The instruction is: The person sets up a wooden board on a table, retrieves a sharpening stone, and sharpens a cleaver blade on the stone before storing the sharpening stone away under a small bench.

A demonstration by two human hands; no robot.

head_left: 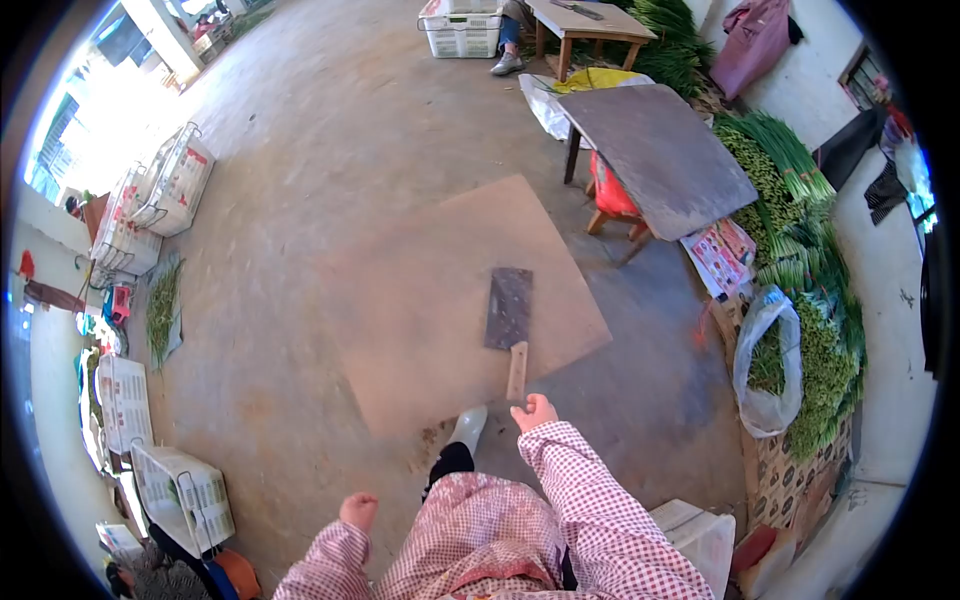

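A cleaver point(509, 308) with a broad dark, speckled blade and a pale wooden handle lies on a flat brown board point(430, 300). Its handle points back toward me. Just below the handle's end is my right hand point(537, 412), fingers curled in; a small gap seems to part it from the handle, and nothing shows in it. My left hand point(358, 510) hangs lower left in front of my body, closed like a fist, with nothing visible in it. Both arms wear checked sleeves point(600, 490). One light-coloured boot point(468, 428) shows at the board's near edge.
To the right stands a dark low table point(660, 150), with a red-topped stool point(612, 190) partly under it. Bundled green stalks point(825, 370) line the right wall beside a plastic bag point(768, 360). White crates point(185, 490) stand along the left. Someone's leg point(509, 45) shows at the back.
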